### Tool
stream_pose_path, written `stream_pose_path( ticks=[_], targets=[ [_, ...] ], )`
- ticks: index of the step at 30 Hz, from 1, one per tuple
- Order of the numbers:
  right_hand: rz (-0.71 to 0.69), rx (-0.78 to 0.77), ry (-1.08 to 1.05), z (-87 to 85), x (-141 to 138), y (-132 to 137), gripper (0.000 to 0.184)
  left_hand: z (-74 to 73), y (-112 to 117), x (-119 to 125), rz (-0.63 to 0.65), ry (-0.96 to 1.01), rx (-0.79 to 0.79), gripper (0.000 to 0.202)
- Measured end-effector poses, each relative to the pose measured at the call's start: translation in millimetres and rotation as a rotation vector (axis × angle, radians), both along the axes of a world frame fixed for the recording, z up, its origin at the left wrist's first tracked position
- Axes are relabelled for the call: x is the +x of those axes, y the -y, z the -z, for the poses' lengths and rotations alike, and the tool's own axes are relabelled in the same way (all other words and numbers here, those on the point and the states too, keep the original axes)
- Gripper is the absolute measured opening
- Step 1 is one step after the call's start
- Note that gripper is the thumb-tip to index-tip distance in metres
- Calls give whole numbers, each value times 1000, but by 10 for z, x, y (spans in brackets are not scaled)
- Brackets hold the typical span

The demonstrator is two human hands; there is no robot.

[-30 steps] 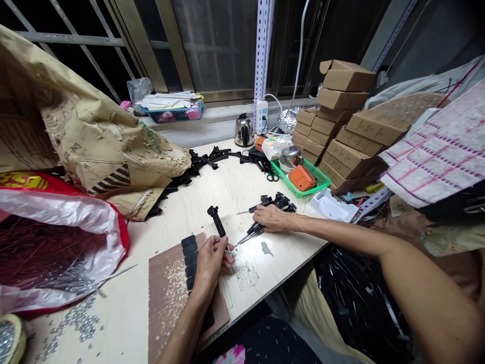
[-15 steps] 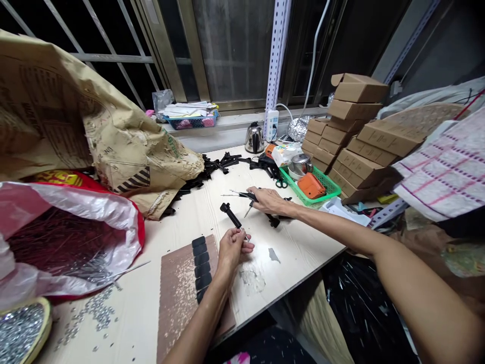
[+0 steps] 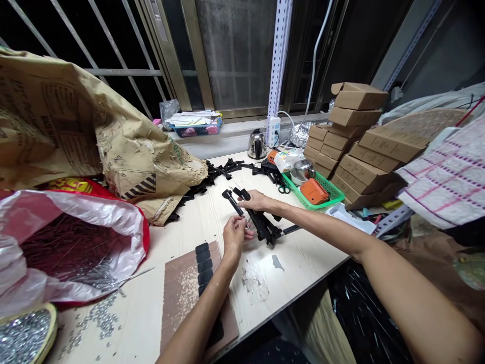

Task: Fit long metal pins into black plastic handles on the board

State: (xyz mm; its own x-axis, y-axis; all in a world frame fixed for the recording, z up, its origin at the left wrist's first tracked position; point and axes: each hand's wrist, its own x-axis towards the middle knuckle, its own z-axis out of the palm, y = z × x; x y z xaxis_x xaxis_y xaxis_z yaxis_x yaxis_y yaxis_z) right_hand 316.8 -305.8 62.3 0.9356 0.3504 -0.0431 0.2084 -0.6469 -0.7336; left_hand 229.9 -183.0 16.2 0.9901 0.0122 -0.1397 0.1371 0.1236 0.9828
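My left hand [image 3: 234, 236] is closed, its fingertips pinching the lower end of a slim black plastic part [image 3: 232, 202] with a thin metal rod. The part slants up and to the left, its wider head at the far end. Beside it my right hand [image 3: 256, 201] is closed around another black part [image 3: 242, 194], and thin metal tips stick out past it. Its fingertips are close to the part in my left hand; whether they touch it I cannot tell. Under my right hand lies a bundle of black parts [image 3: 267, 231] on the table [image 3: 299, 258].
A brown board [image 3: 178, 288] with black pads lies in front. Left are an open bag of metal rods [image 3: 71, 242], a bowl of small metal pieces [image 3: 26, 333] and a paper sack [image 3: 144, 167]. Right are a green basket [image 3: 333, 199], scissors [image 3: 284, 189] and stacked cardboard boxes [image 3: 356, 172].
My right hand has moved left, close to my left hand, bringing the black part with metal tips. The bundle it covered shows more fully. The view has shifted slightly.
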Motion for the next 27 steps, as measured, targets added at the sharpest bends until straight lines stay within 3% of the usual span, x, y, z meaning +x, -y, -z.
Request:
stream_pose_path(
  ticks=[11,17,20,23,27],
  targets=[
    [-114,121,-131,54,-55,-60,19,-1,-109,-22,14,102,229,13],
    [-87,122,-148,-176,-195,-37,21,9,-155,-14,63,87,258,28],
    [-72,122,-122,-396,-338,166,23,-61,-165,-143,92,99,303,40],
    [-51,99,-65,-590,-593,564,25,-132,-152,-326,135,92,297,46],
    [89,2,-54,-688,-1236,1245,24,-139,-70,-574,212,58,241,49]
  ],
)
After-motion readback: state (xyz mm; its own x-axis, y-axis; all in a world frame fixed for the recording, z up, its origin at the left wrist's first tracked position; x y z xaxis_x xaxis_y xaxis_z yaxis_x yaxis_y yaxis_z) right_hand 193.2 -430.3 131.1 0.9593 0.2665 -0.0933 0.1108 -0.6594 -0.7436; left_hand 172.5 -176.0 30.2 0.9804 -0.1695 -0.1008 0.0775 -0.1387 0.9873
